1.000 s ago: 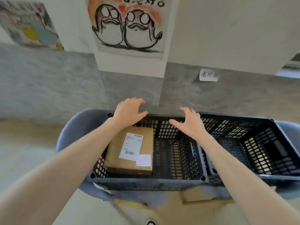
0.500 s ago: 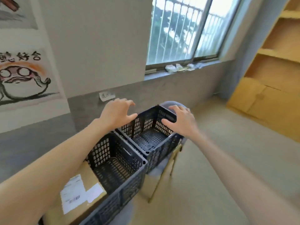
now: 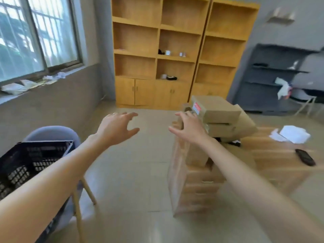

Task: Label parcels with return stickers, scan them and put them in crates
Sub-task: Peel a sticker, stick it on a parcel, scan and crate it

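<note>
Both my arms reach forward over the floor. My left hand [image 3: 117, 126] hangs in the air with spread, relaxed fingers and holds nothing. My right hand [image 3: 190, 126] is also empty, fingers loosely spread, just in front of a stack of brown cardboard parcels [image 3: 217, 109] on a wooden table [image 3: 273, 155]. The top parcel carries a red and white label on its end. A black slotted crate [image 3: 26, 160] sits on a grey chair at the lower left, only partly in view. A dark handheld device [image 3: 305, 157] lies on the table to the right.
White paper sheets [image 3: 292, 135] lie on the table's far right. Tall wooden shelf units [image 3: 178, 50] stand against the back wall, with a dark metal rack [image 3: 273, 76] to their right. A window and a littered sill [image 3: 33, 83] are on the left. Open floor lies between chair and table.
My view has swung right, from the crates with the labelled parcel to the room and the table of parcels. Both hands stay empty and spread, now near the parcel stack.
</note>
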The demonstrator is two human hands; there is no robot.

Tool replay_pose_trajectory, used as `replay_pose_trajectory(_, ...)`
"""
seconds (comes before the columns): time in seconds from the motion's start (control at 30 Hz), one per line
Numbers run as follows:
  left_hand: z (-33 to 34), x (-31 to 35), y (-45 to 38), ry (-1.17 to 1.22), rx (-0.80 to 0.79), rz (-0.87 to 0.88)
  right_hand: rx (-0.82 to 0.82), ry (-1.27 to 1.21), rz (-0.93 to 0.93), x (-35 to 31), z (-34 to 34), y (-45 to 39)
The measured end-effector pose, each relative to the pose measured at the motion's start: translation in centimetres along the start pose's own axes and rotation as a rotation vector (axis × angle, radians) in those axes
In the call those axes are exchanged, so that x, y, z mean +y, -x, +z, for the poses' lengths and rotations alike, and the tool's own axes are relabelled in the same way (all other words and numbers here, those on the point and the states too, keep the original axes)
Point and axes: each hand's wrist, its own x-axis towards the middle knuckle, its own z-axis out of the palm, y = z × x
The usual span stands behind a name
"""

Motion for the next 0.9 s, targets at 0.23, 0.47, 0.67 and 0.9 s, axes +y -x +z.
replay_pose_trajectory(0.23,2.9,14.1,-7.3,0.058,-0.020,0.214,0.101,0.100,0.220,13.8,-7.2,4.7)
replay_pose_trajectory(0.47,7.6,30.3,-12.8,0.063,-0.035,0.364,0.129,0.146,0.371,28.5,-12.8,9.7)
replay_pose_trajectory(0.67,12.0,42.6,-15.4,0.148,-0.070,0.442,0.136,0.205,0.484,39.4,-16.2,13.0)
replay_pose_trajectory(0.9,15.3,51.9,-21.3,0.107,-0.047,0.532,0.172,0.220,0.575,49.2,-18.7,13.2)
